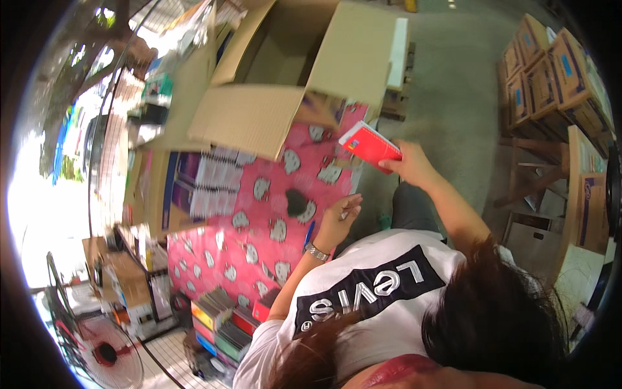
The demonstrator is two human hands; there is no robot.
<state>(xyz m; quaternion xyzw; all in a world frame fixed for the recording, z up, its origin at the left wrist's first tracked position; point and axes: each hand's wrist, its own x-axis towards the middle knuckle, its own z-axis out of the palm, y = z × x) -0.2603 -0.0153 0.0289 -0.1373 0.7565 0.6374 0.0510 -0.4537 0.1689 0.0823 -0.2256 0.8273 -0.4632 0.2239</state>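
Observation:
My right hand (412,166) is raised over the table's near edge and grips a thin red booklet (368,145) by its corner. My left hand (339,220), with a metal watch (317,252) on the wrist, rests at the edge of a table covered by a pink cloth (259,223) printed with white cartoon cats. Its fingers are loosely curled around something small and pale that I cannot make out. A blue pen (309,235) lies just beside that wrist. A small black object (297,202) sits on the cloth left of the hand.
A large open cardboard box (291,78) stands at the back of the table, with stacks of notebooks (217,181) left of it. Coloured books (223,321) are piled low down, near a floor fan (107,353). Stacked cartons (551,71) and a wooden stool (538,168) stand to the right.

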